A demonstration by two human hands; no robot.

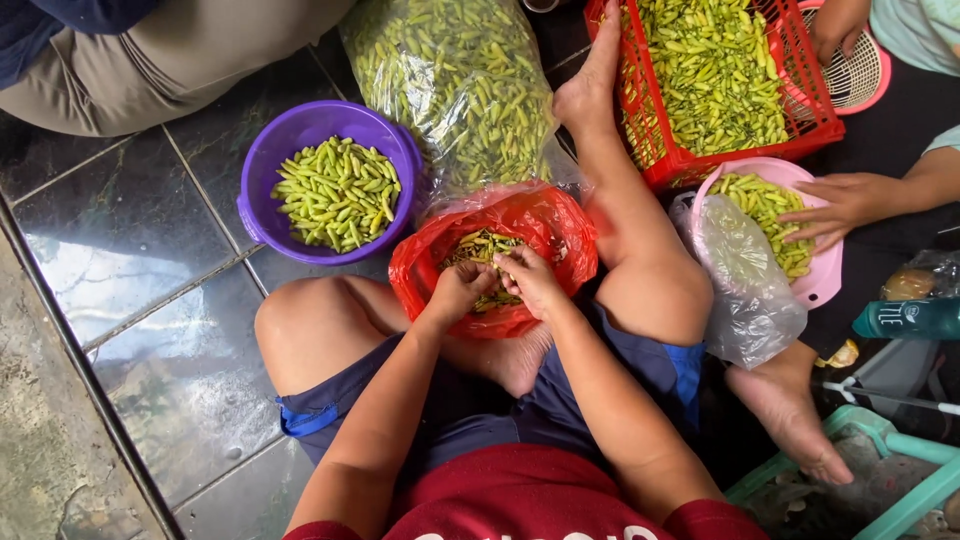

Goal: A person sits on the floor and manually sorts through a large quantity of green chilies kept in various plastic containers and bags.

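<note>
Holding chillies (480,248) over red bag (545,225)

left hand (458,290) and right hand (527,280): fingertips hidden among chillies, what they pinch cannot be told | red bag (540,225): bottom hidden by hands | clear sack (450,80): top cut off by edge | red crate (745,150): top cut off | teal bottle (905,318): cut off at right

We see a round purple plastic basin (262,160) of pale green chilli peppers (338,192) at ten o'clock, a crumpled red plastic bag (545,225) at centre, a red lattice plastic crate (745,155) at one o'clock, and a round pink plastic bowl (825,272) at three o'clock.
</note>
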